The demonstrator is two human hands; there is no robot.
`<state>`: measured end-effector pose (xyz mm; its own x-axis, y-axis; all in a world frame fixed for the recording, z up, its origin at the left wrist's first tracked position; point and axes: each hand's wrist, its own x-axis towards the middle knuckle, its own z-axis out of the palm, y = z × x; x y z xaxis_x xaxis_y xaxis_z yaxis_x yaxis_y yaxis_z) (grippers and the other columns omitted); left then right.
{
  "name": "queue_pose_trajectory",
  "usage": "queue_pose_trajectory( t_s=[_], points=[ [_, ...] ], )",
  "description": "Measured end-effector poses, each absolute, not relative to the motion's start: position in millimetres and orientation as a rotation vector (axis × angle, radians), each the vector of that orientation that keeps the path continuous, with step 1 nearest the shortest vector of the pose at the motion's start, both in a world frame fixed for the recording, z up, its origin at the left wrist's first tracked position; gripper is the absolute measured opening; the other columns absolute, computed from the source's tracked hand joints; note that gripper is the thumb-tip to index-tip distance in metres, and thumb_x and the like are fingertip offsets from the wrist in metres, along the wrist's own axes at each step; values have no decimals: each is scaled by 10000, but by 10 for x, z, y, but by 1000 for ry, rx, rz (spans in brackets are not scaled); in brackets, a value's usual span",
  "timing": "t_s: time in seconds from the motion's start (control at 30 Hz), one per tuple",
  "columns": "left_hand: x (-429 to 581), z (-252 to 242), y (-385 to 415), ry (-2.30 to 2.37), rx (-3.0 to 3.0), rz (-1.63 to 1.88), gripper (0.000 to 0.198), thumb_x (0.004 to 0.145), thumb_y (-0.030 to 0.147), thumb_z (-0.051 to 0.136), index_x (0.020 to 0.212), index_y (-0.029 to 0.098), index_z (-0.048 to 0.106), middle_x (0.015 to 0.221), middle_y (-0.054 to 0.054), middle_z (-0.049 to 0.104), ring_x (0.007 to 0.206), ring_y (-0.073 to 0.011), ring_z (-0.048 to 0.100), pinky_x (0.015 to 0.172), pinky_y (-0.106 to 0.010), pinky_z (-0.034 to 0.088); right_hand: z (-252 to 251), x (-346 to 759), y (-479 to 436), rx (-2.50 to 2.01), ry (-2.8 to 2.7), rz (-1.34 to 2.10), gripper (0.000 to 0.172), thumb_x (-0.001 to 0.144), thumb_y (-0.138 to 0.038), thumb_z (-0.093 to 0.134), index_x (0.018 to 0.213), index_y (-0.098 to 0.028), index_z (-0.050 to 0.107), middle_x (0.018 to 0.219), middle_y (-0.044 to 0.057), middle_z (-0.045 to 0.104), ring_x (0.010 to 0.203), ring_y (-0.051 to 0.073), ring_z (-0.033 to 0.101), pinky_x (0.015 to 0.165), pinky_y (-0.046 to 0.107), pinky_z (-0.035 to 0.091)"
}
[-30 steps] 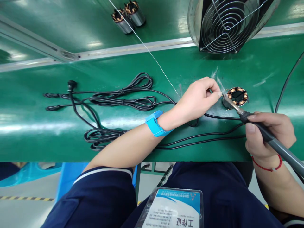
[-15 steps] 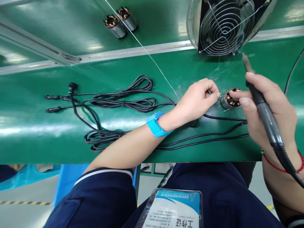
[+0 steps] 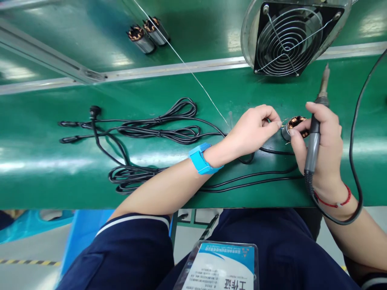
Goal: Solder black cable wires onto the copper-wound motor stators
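Observation:
A small motor stator with copper windings lies on the green bench. My left hand, with a blue wrist strap, pinches thin solder wire right beside the stator. My right hand grips a soldering iron with its tip pointing up and away, while its fingertips touch the stator.
Black cables lie coiled across the bench to the left and run under my left wrist. A caged fan stands behind the stator. Two more stators sit on the far belt. A badge hangs over my lap.
The iron's tip left the stator and swung upward. My right hand turned the iron upright and brought its fingers onto the stator. My left hand stayed pinched on the wire.

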<state>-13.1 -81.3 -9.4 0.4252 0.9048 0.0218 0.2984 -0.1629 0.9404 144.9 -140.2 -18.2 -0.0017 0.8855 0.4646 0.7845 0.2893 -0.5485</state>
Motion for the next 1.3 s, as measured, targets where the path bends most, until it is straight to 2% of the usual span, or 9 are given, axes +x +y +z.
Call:
queue_pose_trajectory(
  t_s=[0.13, 0.3, 0.53, 0.7, 0.83, 0.93, 1.03, 1.17, 1.3],
  points=[
    [-133, -92, -828, 1042, 1717, 795, 133, 823, 96, 531, 701, 145, 550, 741, 11, 575, 607, -62, 498, 590, -223, 429, -193, 1398, -1394, -1484, -1868, 111, 469, 833, -205, 585, 1271, -306, 450, 884, -24, 692, 898, 235, 619, 862, 444, 435],
    [-177, -81, -867, 991, 1927, 901, 126, 856, 120, 536, 753, 156, 599, 949, -37, 643, 843, -121, 599, 744, -273, 501, -210, 1391, -1382, -1417, -1800, 161, 449, 841, -204, 589, 1266, -288, 469, 858, -20, 673, 872, 208, 608, 877, 433, 448],
    [-230, -58, -893, 849, 2260, 854, 104, 867, 134, 546, 887, 183, 635, 1127, -71, 619, 1047, -188, 590, 907, -359, 486, -247, 1420, -1354, -1308, -1702, 291, 410, 865, -252, 577, 1262, -267, 472, 853, -18, 631, 836, 176, 618, 881, 414, 493],
    [-239, -48, -887, 916, 2242, 811, 145, 824, 56, 503, 833, 177, 580, 975, -65, 612, 911, -177, 582, 800, -335, 493, -269, 1457, -1333, -1301, -1719, 368, 415, 884, -307, 567, 1281, -281, 450, 886, -8, 646, 832, 173, 618, 828, 372, 526],
    [-235, -61, -864, 968, 2186, 756, 130, 804, 56, 502, 760, 165, 556, 892, -60, 591, 832, -163, 567, 770, -315, 486, -223, 1611, -1350, -1306, -1858, 410, 409, 885, -270, 546, 1287, -302, 476, 920, 0, 681, 976, 217, 630, 961, 464, 471],
    [-230, -69, -847, 1007, 2121, 714, 123, 792, 57, 505, 741, 160, 549, 865, -41, 580, 774, -139, 551, 750, -298, 487, -189, 1766, -1350, -1216, -2004, 487, 517, 842, -253, 594, 1337, -313, 455, 971, 5, 685, 1061, 247, 607, 1010, 510, 426],
    [-224, -70, -841, 1034, 2065, 703, 122, 788, 58, 505, 733, 157, 550, 853, -24, 571, 705, -114, 527, 721, -287, 488, -201, 1832, -1319, -1192, -2066, 512, 563, 835, -274, 616, 1362, -337, 429, 944, -5, 671, 1002, 249, 619, 968, 509, 445],
    [-216, -66, -844, 1049, 1995, 704, 114, 775, 57, 519, 726, 155, 550, 852, -10, 573, 634, -87, 497, 689, -281, 490, -257, 1740, -1264, -1318, -1967, 325, 499, 857, -268, 603, 1327, -344, 454, 867, -8, 675, 922, 246, 626, 915, 486, 462],
    [-209, -78, -836, 1062, 1934, 732, 112, 762, 55, 529, 715, 155, 543, 846, -7, 577, 626, -80, 490, 661, -267, 488, -269, 1649, -1254, -1349, -1916, 191, 514, 848, -242, 606, 1334, -311, 453, 873, 6, 687, 889, 245, 624, 875, 483, 478]
  ],
)
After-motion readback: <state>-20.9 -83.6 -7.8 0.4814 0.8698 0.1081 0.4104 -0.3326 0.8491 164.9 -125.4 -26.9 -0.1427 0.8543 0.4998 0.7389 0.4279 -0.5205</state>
